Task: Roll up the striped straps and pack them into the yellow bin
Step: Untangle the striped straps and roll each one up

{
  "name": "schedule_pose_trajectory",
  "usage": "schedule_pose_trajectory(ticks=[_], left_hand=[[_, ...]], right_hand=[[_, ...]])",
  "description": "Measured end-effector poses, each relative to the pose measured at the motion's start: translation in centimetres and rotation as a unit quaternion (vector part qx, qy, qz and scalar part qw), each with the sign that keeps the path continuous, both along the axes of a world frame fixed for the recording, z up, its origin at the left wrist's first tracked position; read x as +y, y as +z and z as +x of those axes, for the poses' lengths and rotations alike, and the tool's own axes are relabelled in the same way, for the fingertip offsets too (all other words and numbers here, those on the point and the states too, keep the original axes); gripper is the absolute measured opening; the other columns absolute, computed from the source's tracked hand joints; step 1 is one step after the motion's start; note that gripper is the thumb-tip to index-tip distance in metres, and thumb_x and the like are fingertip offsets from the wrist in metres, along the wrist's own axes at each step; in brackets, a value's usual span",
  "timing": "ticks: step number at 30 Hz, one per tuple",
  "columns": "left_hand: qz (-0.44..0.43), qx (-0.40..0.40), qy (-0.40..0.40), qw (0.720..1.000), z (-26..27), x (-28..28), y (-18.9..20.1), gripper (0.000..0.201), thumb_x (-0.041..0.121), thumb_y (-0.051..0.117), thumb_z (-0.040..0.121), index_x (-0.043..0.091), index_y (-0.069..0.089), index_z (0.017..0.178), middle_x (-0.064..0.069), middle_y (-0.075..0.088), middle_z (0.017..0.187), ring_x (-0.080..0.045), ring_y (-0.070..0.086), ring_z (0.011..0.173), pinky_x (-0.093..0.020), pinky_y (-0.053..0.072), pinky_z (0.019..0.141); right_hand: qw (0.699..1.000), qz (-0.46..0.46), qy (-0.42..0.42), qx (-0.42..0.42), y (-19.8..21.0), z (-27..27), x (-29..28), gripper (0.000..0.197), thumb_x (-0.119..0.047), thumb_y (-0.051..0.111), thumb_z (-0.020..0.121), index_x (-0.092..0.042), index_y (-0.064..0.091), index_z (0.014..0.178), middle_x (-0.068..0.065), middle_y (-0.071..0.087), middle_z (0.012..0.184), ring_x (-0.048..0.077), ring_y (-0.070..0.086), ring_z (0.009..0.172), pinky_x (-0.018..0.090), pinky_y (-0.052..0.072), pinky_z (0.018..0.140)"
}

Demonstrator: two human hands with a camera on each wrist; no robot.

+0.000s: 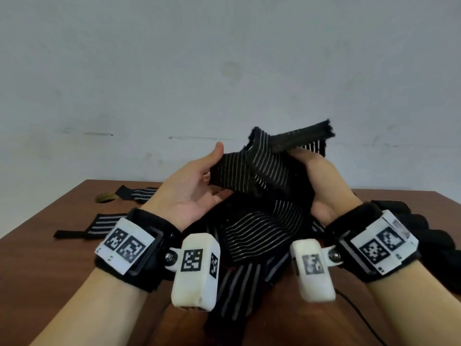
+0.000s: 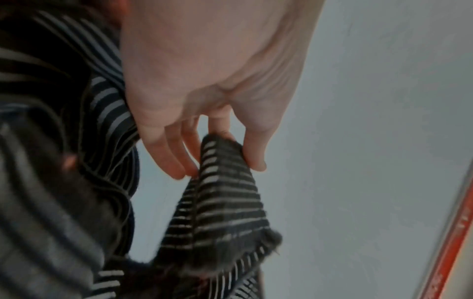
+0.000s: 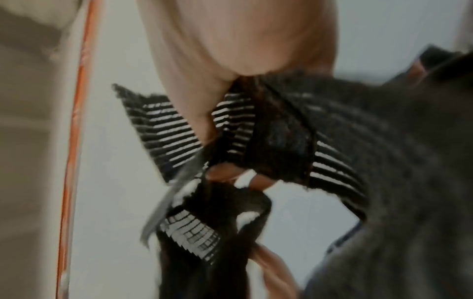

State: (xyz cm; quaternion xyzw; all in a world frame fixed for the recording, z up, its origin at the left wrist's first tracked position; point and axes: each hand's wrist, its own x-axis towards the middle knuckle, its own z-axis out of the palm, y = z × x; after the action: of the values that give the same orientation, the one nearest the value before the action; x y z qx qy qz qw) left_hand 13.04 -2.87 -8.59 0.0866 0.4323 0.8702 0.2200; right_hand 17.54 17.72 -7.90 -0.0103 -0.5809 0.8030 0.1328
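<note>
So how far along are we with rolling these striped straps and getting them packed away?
Early to midway, at a guess. Dark rolls at the table's right edge may be finished straps, though that is unclear. In hand: both the left hand and right hand hold one striped strap above the table, not yet rolled. Left: loose straps lying flat on the table. No yellow bin is in view.

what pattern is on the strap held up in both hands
Black strap with thin pale grey-white stripes; clearest in the head view.

No words, brands or numbers can be read anywhere. The only signs are black-and-white square code markers (image 1: 124, 244) on the white wrist-worn blocks, not legible as text.
</note>
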Motion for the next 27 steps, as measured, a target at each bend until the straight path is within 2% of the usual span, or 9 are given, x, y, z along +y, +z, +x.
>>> schedule_pose_trajectory(ticks=[3,6,9,13,15,17,20,22,27], left_hand=[[-0.020,0.013,0.067,0.997,-0.9,-0.5,0.0,0.050,0.035,0.081,0.082,0.003,0.072,0.120,-0.010,0.073,0.125,-0.025,0.070,0.116,-0.042,0.055,0.104],[-0.027,-0.017,0.122,0.992,-1.0,-0.8,-0.1,0.041,0.042,0.080,0.086,0.007,0.074,0.106,-0.008,0.077,0.111,-0.024,0.074,0.102,-0.040,0.060,0.092],[-0.085,0.011,0.158,0.984,-0.5,-0.7,0.1,0.040,0.048,0.073,0.092,0.009,0.075,0.101,-0.005,0.078,0.095,-0.020,0.074,0.089,-0.037,0.062,0.084],[-0.124,0.080,0.129,0.981,0.5,-0.3,0.6,0.043,0.050,0.064,0.098,0.008,0.074,0.100,0.000,0.075,0.082,-0.012,0.074,0.073,-0.030,0.059,0.069],[-0.139,0.127,0.098,0.977,0.8,-0.3,0.8,0.049,0.051,0.062,0.099,0.005,0.074,0.113,-0.004,0.076,0.096,-0.014,0.074,0.085,-0.033,0.059,0.081],[-0.148,0.159,0.085,0.972,1.2,-0.3,1.2,0.047,0.050,0.061,0.100,0.008,0.076,0.113,-0.004,0.078,0.105,-0.014,0.074,0.094,-0.034,0.059,0.086],[-0.186,0.217,0.093,0.954,1.8,-0.4,1.6,0.036,0.048,0.064,0.096,0.014,0.076,0.096,0.001,0.078,0.093,-0.010,0.074,0.084,-0.023,0.058,0.073],[-0.223,0.298,0.068,0.926,2.0,-0.5,1.6,0.035,0.044,0.070,0.090,0.015,0.074,0.109,0.003,0.080,0.103,-0.007,0.075,0.094,-0.016,0.056,0.076],[-0.343,0.456,0.087,0.817,1.5,-0.3,0.8,0.043,0.020,0.083,0.086,0.028,0.067,0.125,0.019,0.074,0.114,0.012,0.065,0.106,-0.003,0.046,0.087]], right_hand=[[0.995,-0.097,-0.014,0.003,-0.2,-0.3,1.8,0.040,-0.016,0.053,0.103,-0.002,0.059,0.140,0.016,0.071,0.120,0.033,0.068,0.106,0.047,0.059,0.096],[0.986,-0.126,-0.097,0.041,-0.5,-0.4,2.8,0.027,-0.004,0.045,0.105,-0.002,0.067,0.121,0.012,0.071,0.089,0.023,0.067,0.072,0.036,0.062,0.067],[0.988,-0.027,-0.133,0.077,-0.2,0.2,1.9,0.021,-0.004,0.048,0.105,-0.005,0.069,0.102,0.011,0.072,0.083,0.023,0.066,0.068,0.034,0.059,0.064],[0.970,0.166,-0.021,0.178,0.8,2.0,-0.7,0.021,-0.005,0.068,0.087,-0.021,0.081,0.085,0.003,0.076,0.082,0.015,0.070,0.068,0.028,0.060,0.067],[0.937,0.282,0.033,0.202,0.3,2.5,-1.3,0.034,-0.006,0.078,0.071,-0.027,0.076,0.097,-0.011,0.073,0.082,-0.005,0.070,0.071,0.012,0.056,0.071],[0.936,0.310,0.013,0.165,-1.0,2.1,-0.7,0.050,0.005,0.075,0.079,-0.026,0.062,0.116,-0.025,0.067,0.085,-0.023,0.062,0.076,0.002,0.048,0.074],[0.938,0.296,-0.029,0.179,-1.4,1.7,0.0,0.025,-0.032,0.090,0.068,-0.031,0.074,0.088,-0.019,0.074,0.080,-0.007,0.068,0.080,0.022,0.057,0.075],[0.947,0.252,-0.042,0.194,-1.4,1.1,0.5,0.058,-0.062,0.088,0.064,-0.015,0.075,0.095,0.003,0.078,0.094,0.019,0.074,0.095,0.040,0.060,0.086],[0.989,0.114,-0.031,0.085,-1.1,0.4,0.6,0.015,-0.013,0.071,0.096,-0.005,0.075,0.108,0.010,0.077,0.092,0.022,0.072,0.079,0.040,0.060,0.074]])
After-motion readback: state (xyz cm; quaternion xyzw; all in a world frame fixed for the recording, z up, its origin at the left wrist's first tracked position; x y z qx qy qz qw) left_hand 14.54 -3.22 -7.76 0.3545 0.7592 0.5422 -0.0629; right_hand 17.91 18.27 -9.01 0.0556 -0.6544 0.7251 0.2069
